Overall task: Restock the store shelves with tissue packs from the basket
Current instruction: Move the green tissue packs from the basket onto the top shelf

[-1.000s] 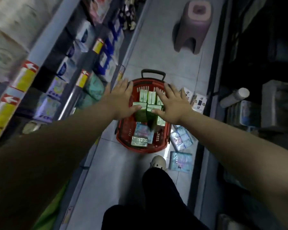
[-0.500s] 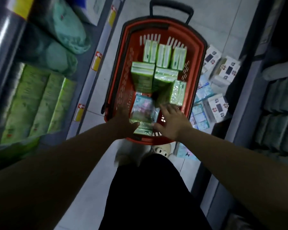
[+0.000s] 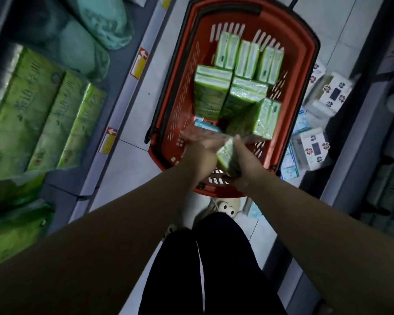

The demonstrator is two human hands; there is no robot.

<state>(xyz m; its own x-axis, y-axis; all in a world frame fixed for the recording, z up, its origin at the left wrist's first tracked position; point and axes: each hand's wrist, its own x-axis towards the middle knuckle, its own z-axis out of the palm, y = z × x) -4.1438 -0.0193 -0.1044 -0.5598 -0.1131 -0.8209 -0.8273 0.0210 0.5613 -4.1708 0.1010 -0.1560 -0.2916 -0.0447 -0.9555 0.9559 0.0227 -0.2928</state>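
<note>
The person bends over the near end of the red basket, which stands on the floor of the aisle. Both hands meet there around one green tissue pack, held just above the basket's near rim. The right hand has its fingers curled round the pack's right side and grasps it. The left hand lies against the pack's left side, but it is blurred, so it cannot be told whether it clasps the pack or only presses flat on it.

More green packs fill the middle and far end of the basket, most standing on edge. One tilted pack leans just beyond the hands, and a blue pack lies low beside the left hand.

The step in hand looks like lifting this pack out, with most of the restocking yet to do. To do it well, the person should bring the pack straight up so that it does not knock the tilted pack. The grip should stay on the pack's firm sides, since the soft wrapper would likely slip or crumple under a pinch. The lower shelf to the left, where large green bundles lie, is the likely goal. White flowered boxes on the floor to the right need no handling now.
</note>
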